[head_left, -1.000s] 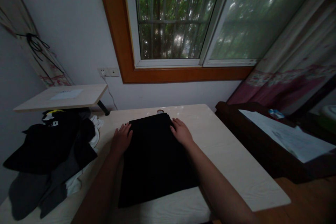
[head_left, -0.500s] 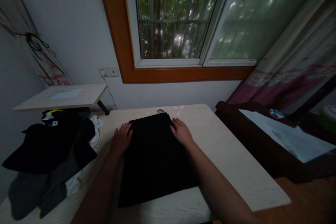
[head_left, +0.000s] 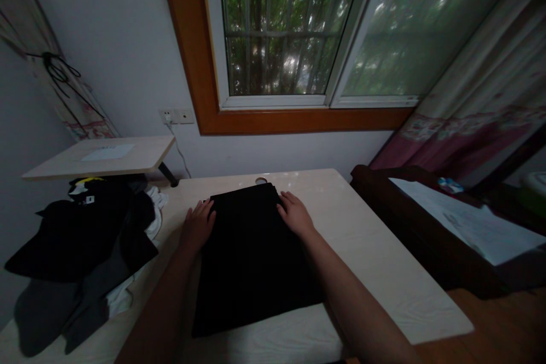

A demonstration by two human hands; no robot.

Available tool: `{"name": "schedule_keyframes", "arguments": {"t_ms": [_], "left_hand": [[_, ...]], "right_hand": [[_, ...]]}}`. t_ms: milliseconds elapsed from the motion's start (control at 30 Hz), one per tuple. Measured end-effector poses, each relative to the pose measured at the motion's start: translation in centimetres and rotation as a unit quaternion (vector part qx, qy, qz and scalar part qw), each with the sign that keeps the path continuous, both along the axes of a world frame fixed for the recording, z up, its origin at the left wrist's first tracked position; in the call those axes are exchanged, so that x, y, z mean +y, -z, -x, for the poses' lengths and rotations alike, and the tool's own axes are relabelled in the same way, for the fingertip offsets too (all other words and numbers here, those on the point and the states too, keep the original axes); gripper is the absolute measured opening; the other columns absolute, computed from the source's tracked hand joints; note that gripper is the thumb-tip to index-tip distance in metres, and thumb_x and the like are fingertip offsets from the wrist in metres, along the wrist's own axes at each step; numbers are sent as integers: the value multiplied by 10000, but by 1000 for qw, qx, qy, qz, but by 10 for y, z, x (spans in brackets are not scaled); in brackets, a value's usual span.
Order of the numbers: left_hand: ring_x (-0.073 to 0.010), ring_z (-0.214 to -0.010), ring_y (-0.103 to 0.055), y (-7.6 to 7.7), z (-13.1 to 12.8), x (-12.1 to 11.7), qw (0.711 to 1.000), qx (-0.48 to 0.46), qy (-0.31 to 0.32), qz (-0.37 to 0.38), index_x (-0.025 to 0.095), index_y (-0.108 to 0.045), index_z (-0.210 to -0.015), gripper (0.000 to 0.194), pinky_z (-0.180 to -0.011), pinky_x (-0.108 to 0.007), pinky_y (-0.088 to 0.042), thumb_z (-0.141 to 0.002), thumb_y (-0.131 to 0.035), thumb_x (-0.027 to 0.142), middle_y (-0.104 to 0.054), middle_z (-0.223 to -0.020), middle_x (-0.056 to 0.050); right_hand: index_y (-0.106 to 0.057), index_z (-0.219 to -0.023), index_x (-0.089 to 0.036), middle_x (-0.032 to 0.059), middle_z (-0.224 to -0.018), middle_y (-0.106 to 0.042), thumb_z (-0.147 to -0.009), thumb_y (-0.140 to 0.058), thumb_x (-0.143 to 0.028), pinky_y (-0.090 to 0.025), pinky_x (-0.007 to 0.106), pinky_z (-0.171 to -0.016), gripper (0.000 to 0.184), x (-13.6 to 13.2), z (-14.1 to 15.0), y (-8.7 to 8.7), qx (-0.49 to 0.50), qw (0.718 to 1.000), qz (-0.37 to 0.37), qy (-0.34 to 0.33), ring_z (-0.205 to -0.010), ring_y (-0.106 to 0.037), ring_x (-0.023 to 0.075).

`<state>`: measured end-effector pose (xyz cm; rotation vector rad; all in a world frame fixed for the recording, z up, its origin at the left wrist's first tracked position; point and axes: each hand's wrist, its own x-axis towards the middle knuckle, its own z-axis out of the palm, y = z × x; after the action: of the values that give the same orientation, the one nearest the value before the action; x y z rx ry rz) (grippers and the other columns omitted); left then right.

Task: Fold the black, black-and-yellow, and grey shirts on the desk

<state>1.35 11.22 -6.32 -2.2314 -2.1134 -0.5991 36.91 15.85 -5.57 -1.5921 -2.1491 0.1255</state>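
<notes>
A folded black garment [head_left: 256, 261] lies flat on the pale wooden table [head_left: 367, 250], its exact kind not clear. My left hand [head_left: 198, 224] rests on its far left edge, fingers stretched out. Across from it, my right hand [head_left: 295, 213] lies on the far right edge with the fingers extended. Both hands are open and touch the cloth without gripping it. Just beyond the far edge of the garment sits a small round ring-like object [head_left: 261, 181], partly hidden.
At the left is a heap of black, grey and white clothes [head_left: 85, 244], partly under a raised shelf [head_left: 102, 156] bearing a paper sheet. A wall socket [head_left: 176, 117] with a cable is behind. Dark brown furniture [head_left: 430, 239] stands right of the table, below the window.
</notes>
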Motion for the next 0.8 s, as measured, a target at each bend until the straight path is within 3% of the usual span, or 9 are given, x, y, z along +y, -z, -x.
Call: {"name": "schedule_keyframes", "arguments": {"t_ms": [800], "left_hand": [[-325, -1482, -393, -1, -1, 0, 1000, -17, -2, 1, 188, -469, -1485, 497, -1209, -594, -285, -1029, -363, 352, -489, -1564, -116]], "right_hand": [[-618, -1386, -154, 123, -1504, -548, -1012, -468, -374, -320, 449, -1225, 459, 2, -1, 2, -5, 1000, -6, -1, -1446, -439, 268]]}}
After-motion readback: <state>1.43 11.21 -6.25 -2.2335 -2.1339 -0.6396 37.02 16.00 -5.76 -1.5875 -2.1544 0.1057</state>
